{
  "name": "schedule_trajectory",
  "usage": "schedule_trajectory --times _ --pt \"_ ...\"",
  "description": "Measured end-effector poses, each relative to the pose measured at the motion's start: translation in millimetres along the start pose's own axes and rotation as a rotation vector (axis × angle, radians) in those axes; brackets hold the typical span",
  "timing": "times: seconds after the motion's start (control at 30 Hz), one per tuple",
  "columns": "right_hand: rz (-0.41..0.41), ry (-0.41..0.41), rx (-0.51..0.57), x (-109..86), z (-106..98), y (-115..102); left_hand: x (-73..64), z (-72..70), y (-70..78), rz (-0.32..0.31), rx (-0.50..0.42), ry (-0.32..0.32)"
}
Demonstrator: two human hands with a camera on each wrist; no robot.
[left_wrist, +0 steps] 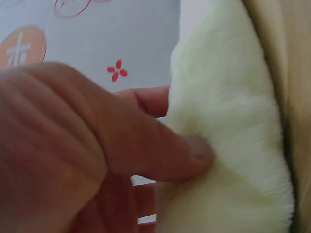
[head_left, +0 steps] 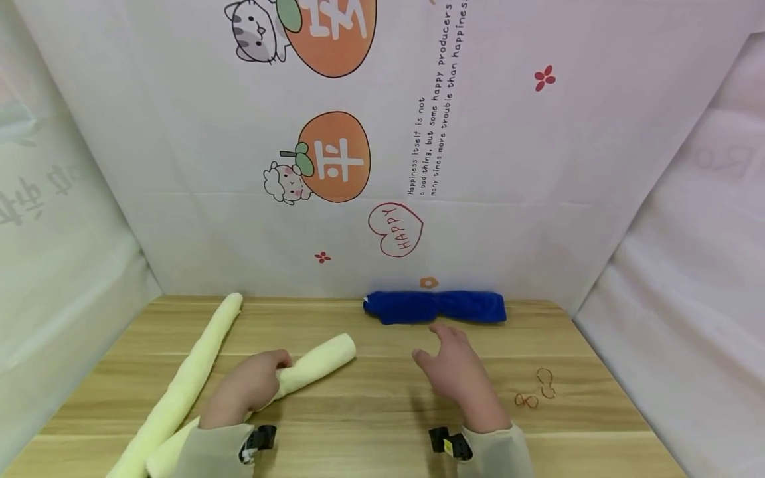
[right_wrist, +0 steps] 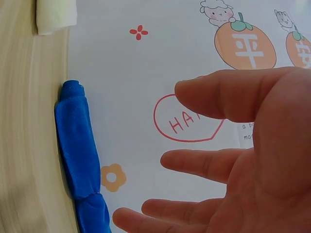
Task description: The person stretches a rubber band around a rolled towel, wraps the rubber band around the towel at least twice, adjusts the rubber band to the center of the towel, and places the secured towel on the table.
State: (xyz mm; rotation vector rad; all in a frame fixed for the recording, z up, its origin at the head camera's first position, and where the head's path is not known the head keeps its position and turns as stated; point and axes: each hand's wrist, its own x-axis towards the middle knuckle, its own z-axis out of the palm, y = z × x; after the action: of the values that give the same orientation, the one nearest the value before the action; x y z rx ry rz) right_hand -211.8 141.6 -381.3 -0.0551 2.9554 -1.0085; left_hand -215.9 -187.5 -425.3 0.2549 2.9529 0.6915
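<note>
Head view shows us the held pale-yellow roll [head_left: 319, 363] left of the tabletop's middle, slanting from the near left side toward the centre. Our left hand [head_left: 254, 382] pinches it partway along; in the left wrist view we see the thumb [left_wrist: 187, 155] pressing into the soft pile, with other fingers reaching behind. Our right hand [head_left: 457, 365] is spread wide, thumb well apart from the fingers, over the right half of the wood.

We have a light, wood-grained tabletop [head_left: 358, 425] below us. Its back edge meets a white back wall [head_left: 508, 199] printed with orange fruits, small animals, flowers, a heart and lettering turned sideways. Pale side walls [head_left: 72, 265] of creased sheeting flank us left and right.

Beside the held roll, a second pale-yellow roll [head_left: 185, 378] runs from near the back left corner toward the front left. A blue roll [head_left: 433, 307], narrowed at its waist, lies along the back edge, right of centre; our right fingertips are near it but apart. Thin brownish loops [head_left: 527, 400] lie toward the right edge.

Our left hand and sleeve [head_left: 212, 455] cover part of the held roll, so we cannot follow its whole length.
</note>
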Motion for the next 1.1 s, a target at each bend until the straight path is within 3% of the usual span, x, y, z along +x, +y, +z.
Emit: schedule_trajectory --times 0.13,0.2,0.33,0.57,0.7,0.87,0.93,1.0,1.1 --pt "0.001 -0.003 0.01 -0.5 -2.0 -0.2 3.4 8.1 14.8 0.025 0.195 0.108" --pt "-0.001 -0.006 0.014 -1.3 -2.8 -0.7 5.9 14.7 23.0 0.044 0.243 0.153" --pt "-0.004 -0.008 0.018 -2.7 -3.9 -1.7 9.4 26.5 36.6 0.09 0.245 0.182" --pt "-0.007 -0.01 0.007 -2.1 -5.7 0.8 13.1 36.5 37.6 0.056 0.249 0.198" --pt "-0.007 -0.021 0.001 -1.5 -8.6 5.5 15.2 36.1 36.2 0.097 0.18 0.148" --pt "0.032 -0.039 -0.034 -2.7 -21.6 17.8 13.6 32.7 44.8 0.196 -0.005 -0.023" --pt "0.059 -0.05 -0.075 -5.9 -32.7 24.7 11.6 32.1 49.9 0.212 -0.034 -0.064" --pt "0.085 -0.049 -0.117 -10.5 -46.5 31.8 9.4 32.0 54.2 0.211 -0.004 -0.053" --pt "0.129 -0.055 -0.152 -17.5 -67.1 45.2 7.6 32.8 56.8 0.185 0.092 0.024"
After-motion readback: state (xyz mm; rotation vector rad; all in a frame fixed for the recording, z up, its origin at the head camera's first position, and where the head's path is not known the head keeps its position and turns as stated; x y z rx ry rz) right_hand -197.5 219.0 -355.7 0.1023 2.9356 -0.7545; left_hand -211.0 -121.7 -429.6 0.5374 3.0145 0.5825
